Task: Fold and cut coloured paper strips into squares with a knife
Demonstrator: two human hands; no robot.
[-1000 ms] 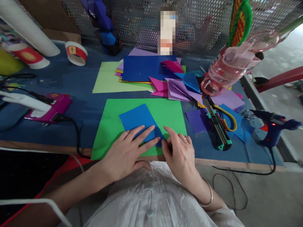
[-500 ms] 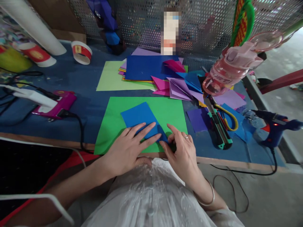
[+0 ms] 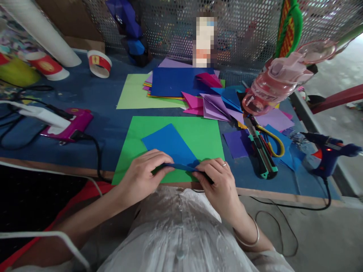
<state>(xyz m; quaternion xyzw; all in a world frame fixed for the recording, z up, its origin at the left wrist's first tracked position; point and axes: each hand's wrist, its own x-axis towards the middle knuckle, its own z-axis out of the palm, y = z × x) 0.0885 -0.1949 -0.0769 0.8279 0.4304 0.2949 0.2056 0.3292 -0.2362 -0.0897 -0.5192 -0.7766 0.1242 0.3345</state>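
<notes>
A sheet of blue paper [image 3: 171,142] lies over a green sheet [image 3: 202,132] close to the table's front edge. My left hand [image 3: 150,168] pinches the near left part of the blue paper between thumb and fingers. At its near right end, my right hand [image 3: 217,174] grips the paper the same way, a ring on one finger. Between the two hands the paper's near edge is lifted slightly and bent. My fingers hide both near corners.
Behind are stacked coloured papers [image 3: 181,83] and folded pieces. To the right are a utility knife [image 3: 262,155], yellow-handled scissors [image 3: 276,141], a pink bottle [image 3: 270,88] and a lit glue gun [image 3: 329,151]. A magenta power strip [image 3: 70,124] with cords lies left.
My left hand has gone from lying spread on the blue paper to pinching its near edge. That edge has come up off the green sheet. My right hand has stayed at the right end.
</notes>
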